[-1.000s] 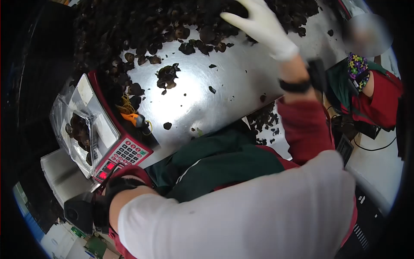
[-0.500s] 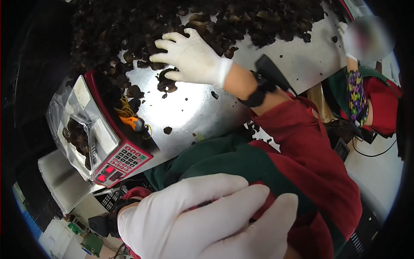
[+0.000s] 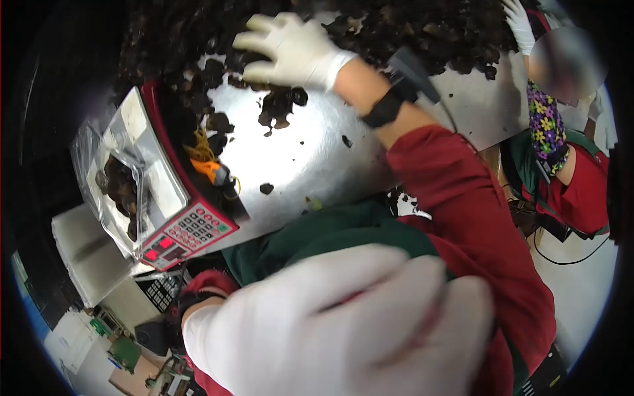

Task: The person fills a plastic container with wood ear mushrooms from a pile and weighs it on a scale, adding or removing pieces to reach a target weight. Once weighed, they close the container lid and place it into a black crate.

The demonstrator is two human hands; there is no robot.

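Scale [image 3: 198, 228], one; tray [image 3: 140, 198], one; mushroom pile [image 3: 198, 33], one | pieces are seen around the spread fingers of right hand [image 3: 290, 53], contact unclear | left hand [image 3: 330, 323] is blurred, its grip cannot be told

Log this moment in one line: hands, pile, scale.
right hand: open, fingers spread, at dark pile's edge, contact unclear | left hand: near camera, blurred, grip unclear | scale: clear tray holding dark pieces

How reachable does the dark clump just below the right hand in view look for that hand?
Probably yes: the right hand is spread open close to the clump, and nothing visible on the table stands between them.
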